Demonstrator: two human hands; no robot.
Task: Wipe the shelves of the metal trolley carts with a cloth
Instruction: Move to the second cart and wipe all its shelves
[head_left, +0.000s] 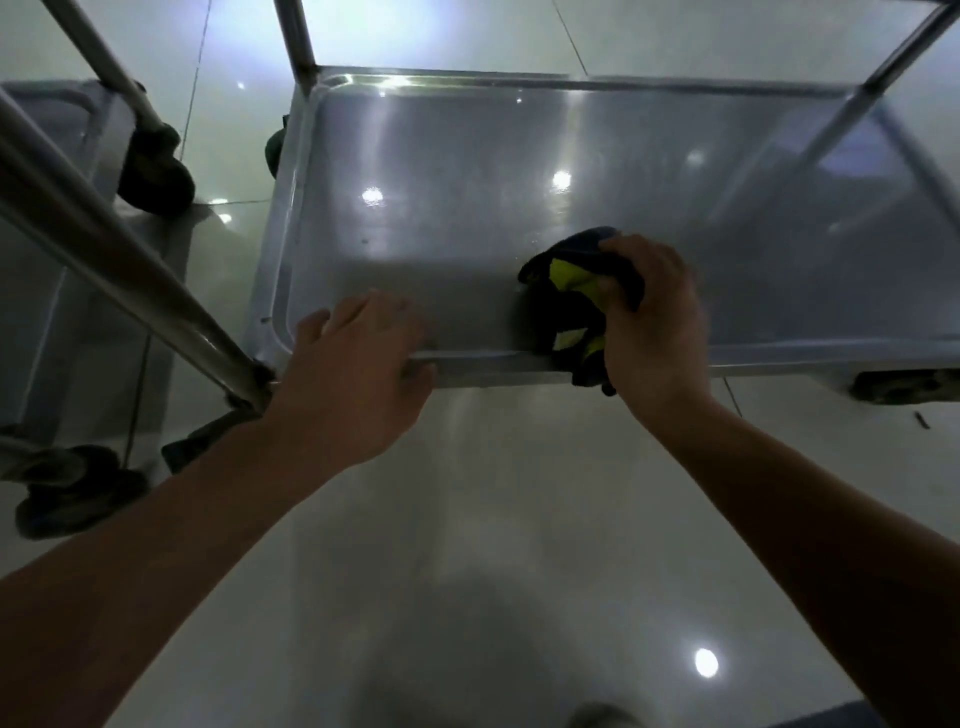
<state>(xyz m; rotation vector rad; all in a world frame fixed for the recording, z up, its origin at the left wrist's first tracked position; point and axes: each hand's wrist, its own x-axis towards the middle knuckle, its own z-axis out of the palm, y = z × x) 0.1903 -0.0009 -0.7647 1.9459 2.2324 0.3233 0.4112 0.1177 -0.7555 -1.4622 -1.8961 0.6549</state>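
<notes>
nearest of all are two bare forearms reaching forward over the glossy pale floor (493, 519), which throws back spots of ceiling light. the left hand (353, 364) rests on the near rim of the shelf (467, 208), fingers laid fairly straight over the edge and onto the metal, its grip apart and holding nothing. just to its right, the right hand (654, 317) has its grip clamped on a bunched cloth (571, 306), dark blue with bright yellow patches. the cloth sits on the shelf at the near edge, touching the metal, and a tail of it hangs down over the rim.

the shelf is a shallow steel tray with a raised lip and rounded corners, low on the trolley (301, 36), whose upright posts rise at the far left and far right corners. a dark wheel (904, 387) shows under the near right end of the tray.

to the left stands a second trolley (104, 249), just beside the first, with a slanting steel tube across the view and dark wheels near its foot. beyond both, floor tiles carry a bright glare.
</notes>
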